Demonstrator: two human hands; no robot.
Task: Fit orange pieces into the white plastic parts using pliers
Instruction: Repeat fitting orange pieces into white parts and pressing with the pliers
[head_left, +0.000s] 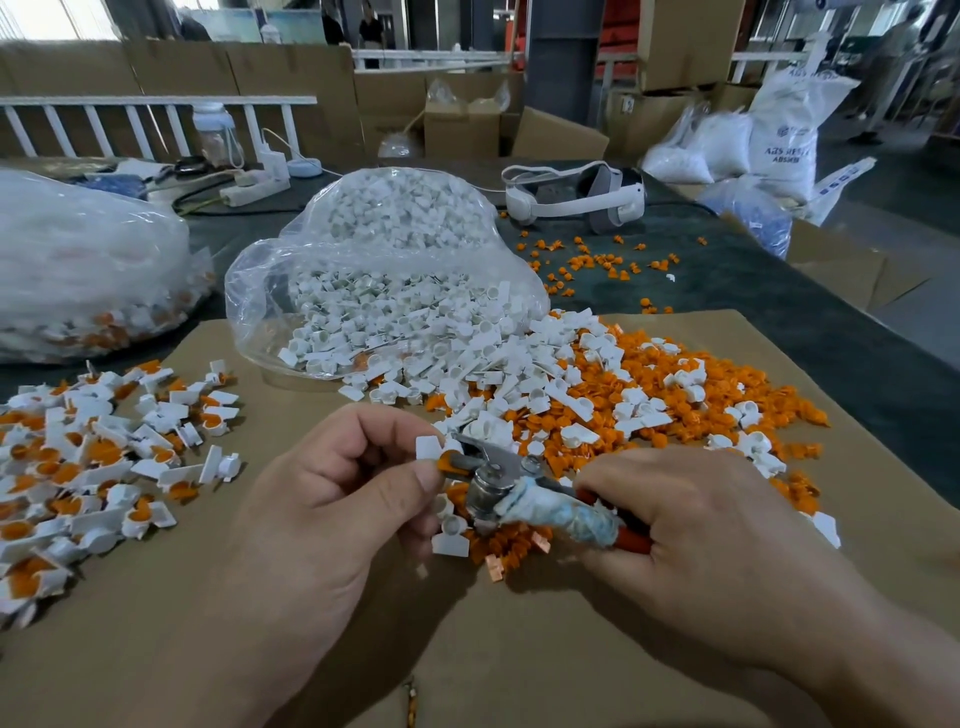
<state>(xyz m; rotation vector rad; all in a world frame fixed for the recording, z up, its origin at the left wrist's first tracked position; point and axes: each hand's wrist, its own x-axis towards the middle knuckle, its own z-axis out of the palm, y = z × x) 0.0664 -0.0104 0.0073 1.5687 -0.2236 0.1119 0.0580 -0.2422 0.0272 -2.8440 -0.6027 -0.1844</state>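
Head view: the left hand (332, 499) has its fingers (410, 480) pinching a white part (428, 448) above the counter (727, 291); its orange piece (448, 462) sits half hidden at the nose of the pliers (498, 483); I cannot tell whether it is seated; the right hand (691, 530) curls round the handles, fingertips hidden; the pile (623, 395) lies beyond.

White plastic parts (498, 364) and orange pieces (722, 382) lie on brown cardboard (519, 649). The pliers (511, 486) are silver with red handles, one wrapped in pale bluish-white tape.
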